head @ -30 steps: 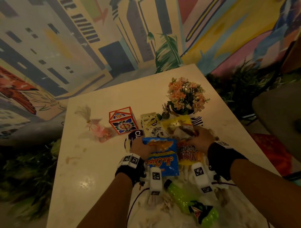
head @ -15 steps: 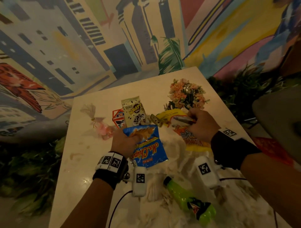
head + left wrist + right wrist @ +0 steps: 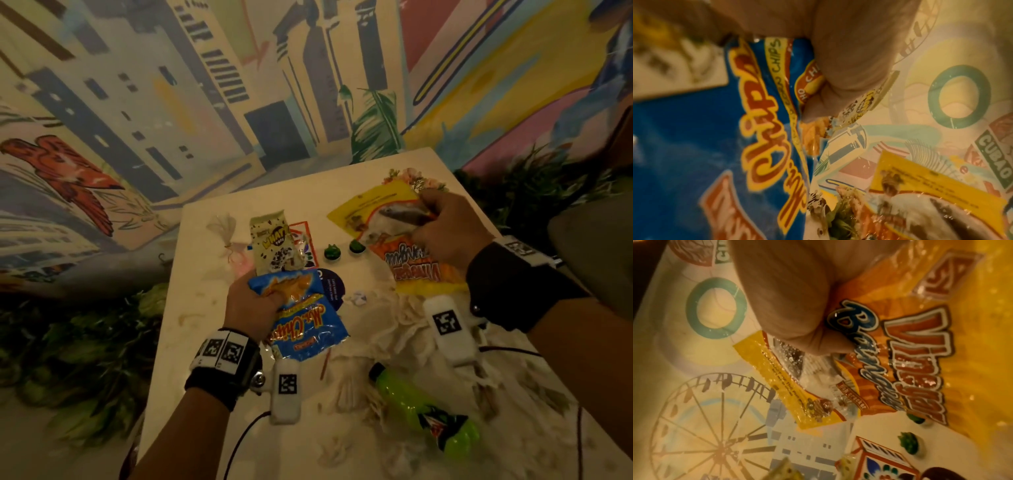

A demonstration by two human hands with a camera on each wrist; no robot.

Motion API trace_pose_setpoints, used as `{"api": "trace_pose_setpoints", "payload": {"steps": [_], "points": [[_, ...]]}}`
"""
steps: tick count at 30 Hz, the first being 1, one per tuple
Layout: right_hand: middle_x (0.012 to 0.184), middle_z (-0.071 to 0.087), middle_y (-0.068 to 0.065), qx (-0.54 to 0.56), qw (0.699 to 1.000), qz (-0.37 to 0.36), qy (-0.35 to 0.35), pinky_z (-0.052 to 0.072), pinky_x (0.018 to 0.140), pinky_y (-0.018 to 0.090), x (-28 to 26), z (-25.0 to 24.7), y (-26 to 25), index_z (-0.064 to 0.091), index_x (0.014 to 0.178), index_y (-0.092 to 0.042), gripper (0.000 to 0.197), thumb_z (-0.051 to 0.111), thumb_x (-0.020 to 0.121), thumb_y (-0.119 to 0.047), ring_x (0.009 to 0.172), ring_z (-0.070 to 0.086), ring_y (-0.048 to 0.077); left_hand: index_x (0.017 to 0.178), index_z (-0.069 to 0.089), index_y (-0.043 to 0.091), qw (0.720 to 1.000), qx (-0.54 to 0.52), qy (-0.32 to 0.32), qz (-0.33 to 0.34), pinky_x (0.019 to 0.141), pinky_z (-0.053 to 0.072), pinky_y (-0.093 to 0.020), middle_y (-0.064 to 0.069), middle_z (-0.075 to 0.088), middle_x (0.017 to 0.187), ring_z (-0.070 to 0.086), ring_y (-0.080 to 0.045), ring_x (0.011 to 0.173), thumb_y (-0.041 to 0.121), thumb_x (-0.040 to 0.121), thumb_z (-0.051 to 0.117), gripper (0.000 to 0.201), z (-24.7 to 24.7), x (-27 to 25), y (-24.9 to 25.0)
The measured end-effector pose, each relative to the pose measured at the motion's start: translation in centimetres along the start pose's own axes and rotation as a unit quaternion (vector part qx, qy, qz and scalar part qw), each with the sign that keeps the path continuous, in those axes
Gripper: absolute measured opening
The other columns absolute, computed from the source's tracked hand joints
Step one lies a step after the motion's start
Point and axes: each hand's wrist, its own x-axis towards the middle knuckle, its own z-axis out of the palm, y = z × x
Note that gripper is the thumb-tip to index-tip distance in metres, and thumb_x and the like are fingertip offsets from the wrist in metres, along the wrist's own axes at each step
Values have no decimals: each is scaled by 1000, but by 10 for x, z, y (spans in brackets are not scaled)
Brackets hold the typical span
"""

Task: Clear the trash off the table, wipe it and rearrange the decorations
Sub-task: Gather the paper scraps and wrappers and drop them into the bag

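My left hand (image 3: 258, 294) grips a blue chip bag (image 3: 305, 322) together with a cream cookie wrapper (image 3: 274, 241), both lifted above the table's left middle. The wrist view shows the blue chip bag (image 3: 694, 129) pinched under my thumb. My right hand (image 3: 431, 222) holds a yellow fish-snack wrapper (image 3: 370, 209) and an orange vinegar-snack bag (image 3: 418, 267) up over the far right. In the right wrist view my fingers (image 3: 797, 305) clamp the orange bag (image 3: 920, 353) and yellow wrapper (image 3: 785, 378). A green soda bottle (image 3: 421, 407) lies on a white cloth (image 3: 394, 339).
On the pale table (image 3: 191, 342) stand two small green plants (image 3: 332, 253), a red patterned box (image 3: 303, 233) half hidden by the wrappers, a pink favour bag (image 3: 239, 260) and flowers (image 3: 407, 176) behind my right hand. A dark round packet (image 3: 332, 284) and crumpled scrap (image 3: 358, 298) lie mid-table.
Both hands have risen from the table with their wrappers, the left adding the cream wrapper. The two small green plants and the dark packet have come into view underneath.
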Motion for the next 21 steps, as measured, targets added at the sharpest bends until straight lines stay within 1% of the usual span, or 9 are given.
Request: {"api": "trace_pose_setpoints", "payload": {"steps": [2,5,7,9,12,13,16,19,21], "points": [[103,60,9,10,1000,-1,0,48,84,36,-3,3,-14,60,113,-5,45,62,73,13,100,56,27,72,72,20,1000,12,-13,-1,60,59,-39,-2,73,69,69,-22,66,-8,66,70,29,-9,2,-8],[107,55,5,10,1000,11,-3,47,92,43,-8,17,-31,55,126,-6,55,58,74,14,103,53,23,79,70,16,999,16,-30,-20,68,58,-51,-11,73,77,69,-31,72,4,58,71,25,-24,4,-18],[112,59,8,-3,1000,11,-7,49,92,43,-12,32,-40,57,124,-9,54,57,74,12,105,56,29,78,68,15,998,22,-45,-31,68,58,-49,-11,72,76,68,-31,70,-3,63,72,24,-36,3,-25],[109,60,15,-45,999,9,-1,49,87,43,-18,47,-47,57,120,-2,47,55,75,11,103,56,34,77,67,13,997,38,-67,-32,67,58,-47,-11,71,75,68,-30,69,-7,68,71,22,-51,0,-33],[105,59,28,-93,995,-2,19,42,76,36,-28,65,-55,57,108,8,34,52,76,13,99,55,41,82,69,9,995,44,-86,-26,66,59,-47,-12,72,77,69,-30,71,-5,69,72,19,-76,-3,-43],[105,59,30,-100,994,-3,32,44,77,37,-32,70,-58,57,106,8,32,53,75,13,99,55,41,83,70,8,995,38,-90,-28,66,59,-48,-13,73,78,70,-31,72,-5,69,71,20,-84,-5,-45],[110,59,29,-111,991,-2,69,47,88,46,-42,80,-63,58,110,7,37,59,73,12,104,55,40,83,71,8,994,20,-107,-27,63,58,-46,-14,73,77,69,-33,70,-8,68,69,22,-105,-8,-49],[105,64,21,-80,994,8,73,50,85,44,-48,87,-67,62,105,-2,36,60,71,11,99,59,35,76,70,14,995,-16,-95,-23,62,57,-42,-11,72,73,67,-28,65,-12,70,68,26,-117,-9,-51],[105,65,19,-48,996,15,77,51,85,45,-49,90,-68,62,104,-1,37,61,70,12,98,60,33,72,70,17,995,-36,-87,-27,62,57,-41,-5,72,68,67,-27,64,-14,70,66,32,-120,-10,-53]]}}
